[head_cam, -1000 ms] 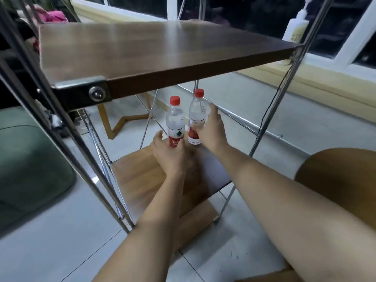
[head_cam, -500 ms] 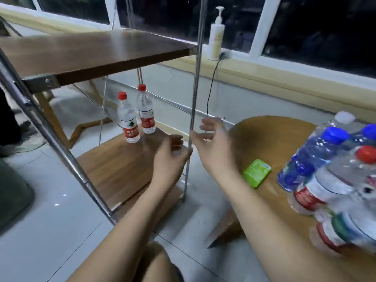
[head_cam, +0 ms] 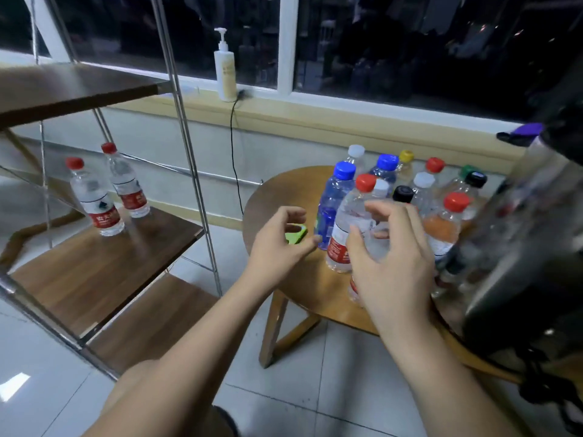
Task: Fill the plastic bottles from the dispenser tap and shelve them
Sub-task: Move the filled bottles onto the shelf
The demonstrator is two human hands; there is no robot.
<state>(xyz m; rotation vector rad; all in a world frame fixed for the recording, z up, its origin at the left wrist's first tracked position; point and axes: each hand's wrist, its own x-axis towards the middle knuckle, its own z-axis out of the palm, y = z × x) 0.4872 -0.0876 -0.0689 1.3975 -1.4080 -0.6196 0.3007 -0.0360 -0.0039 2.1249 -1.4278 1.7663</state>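
Two red-capped plastic bottles (head_cam: 94, 198) (head_cam: 125, 182) stand upright on the middle wooden shelf (head_cam: 94, 272) at the left. Several capped bottles crowd the round wooden table (head_cam: 303, 288); the nearest is a clear one with a red cap and red label (head_cam: 350, 222), beside a blue bottle (head_cam: 332, 205). My right hand (head_cam: 391, 257) hovers in front of the red-capped bottle with fingers spread and loosely curved, holding nothing. My left hand (head_cam: 280, 241) hangs just left of the bottles, fingers loosely curled, also empty. A blurred dark dispenser (head_cam: 523, 241) stands at the table's right.
A green flat object (head_cam: 298, 233) lies on the table behind my left hand. The rack has steel posts (head_cam: 189, 146) and further shelves above and below. A pump bottle (head_cam: 224, 67) and a black cable sit on the windowsill. Tiled floor lies between rack and table.
Both hands let go of the two bottles on the shelf and swung right to the table. The view turned right with them; the right hand now reaches the red-capped bottle.
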